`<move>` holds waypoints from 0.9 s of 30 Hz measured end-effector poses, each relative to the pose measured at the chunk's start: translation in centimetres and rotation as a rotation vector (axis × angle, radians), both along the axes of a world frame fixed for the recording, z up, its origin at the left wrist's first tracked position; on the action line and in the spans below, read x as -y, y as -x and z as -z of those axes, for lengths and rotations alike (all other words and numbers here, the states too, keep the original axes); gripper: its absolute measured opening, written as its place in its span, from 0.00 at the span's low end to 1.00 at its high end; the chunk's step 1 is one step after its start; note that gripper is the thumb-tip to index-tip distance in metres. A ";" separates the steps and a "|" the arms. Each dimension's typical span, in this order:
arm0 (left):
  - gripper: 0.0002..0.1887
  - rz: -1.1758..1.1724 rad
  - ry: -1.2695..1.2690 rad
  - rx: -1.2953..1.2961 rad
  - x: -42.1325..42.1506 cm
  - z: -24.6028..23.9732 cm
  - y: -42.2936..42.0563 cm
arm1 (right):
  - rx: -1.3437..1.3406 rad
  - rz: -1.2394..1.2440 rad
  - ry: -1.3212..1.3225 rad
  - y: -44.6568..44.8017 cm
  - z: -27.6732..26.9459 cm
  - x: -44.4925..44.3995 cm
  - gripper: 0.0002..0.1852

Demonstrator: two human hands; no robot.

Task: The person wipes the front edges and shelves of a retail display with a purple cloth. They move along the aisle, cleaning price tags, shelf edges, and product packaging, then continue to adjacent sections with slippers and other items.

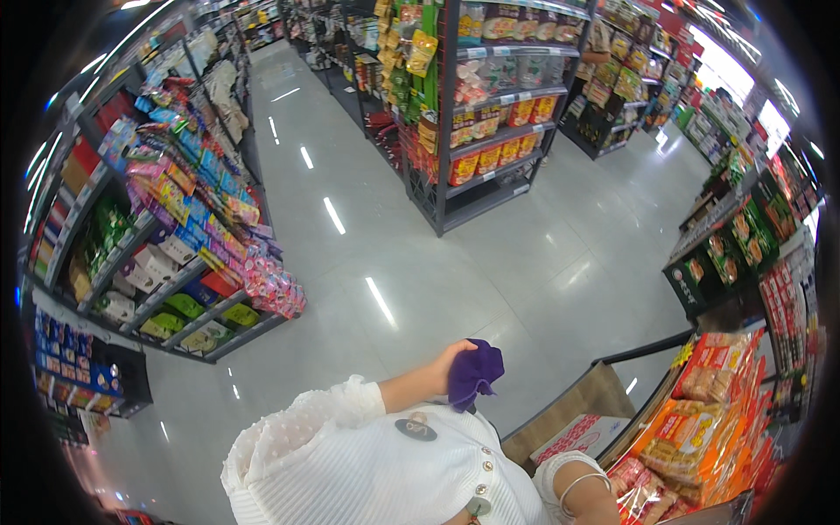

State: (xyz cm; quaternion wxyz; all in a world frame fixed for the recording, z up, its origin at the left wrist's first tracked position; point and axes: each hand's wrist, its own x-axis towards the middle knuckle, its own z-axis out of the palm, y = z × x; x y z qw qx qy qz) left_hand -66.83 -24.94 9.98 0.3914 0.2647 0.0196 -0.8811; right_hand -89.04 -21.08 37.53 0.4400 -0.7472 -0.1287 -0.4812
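My left hand (453, 367) holds a crumpled purple cloth (478, 374) in front of my white top (394, 466). The cloth's lower edge hangs loose, and most of the fingers are hidden behind it. On the right side, my right forearm (584, 489) shows with a thin bangle around it, but the right hand is out of view. Beside that arm lie orange and red bags of packaged snacks (686, 433) on a display stand. Lower down on the stand, a white and red cardboard box (581, 438) rests on a brown board (590, 397).
A shelf unit (443, 131) with packets and pouches stands ahead. Left, an angled shelf (147, 302) bears boxes and hanging colourful packets (197, 210). Dark green boxes (728, 252) are stacked at right. Grey floor (433, 275) runs between them.
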 end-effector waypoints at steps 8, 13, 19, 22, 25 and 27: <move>0.18 -0.236 0.175 -0.048 -1.7 -2.0 2.1 | 0.008 -0.199 0.019 2.9 0.3 2.3 0.14; 0.17 -0.374 0.027 0.010 -4.7 -2.1 1.7 | 0.026 -0.348 0.021 3.3 0.3 3.5 0.15; 0.23 -0.468 -0.055 -0.038 -7.0 1.3 2.1 | 0.029 -0.584 0.007 1.2 0.9 4.9 0.15; 0.21 -0.494 -0.070 -0.032 -7.4 1.2 1.7 | 0.001 -0.706 0.022 -0.7 0.9 5.4 0.15; 0.22 -0.487 0.051 -0.111 -7.4 2.5 0.9 | -0.045 -0.831 0.052 -2.9 1.0 5.5 0.15; 0.22 -0.481 0.047 -0.100 -7.3 2.6 -0.9 | -0.083 -0.928 0.077 -4.7 1.1 5.7 0.15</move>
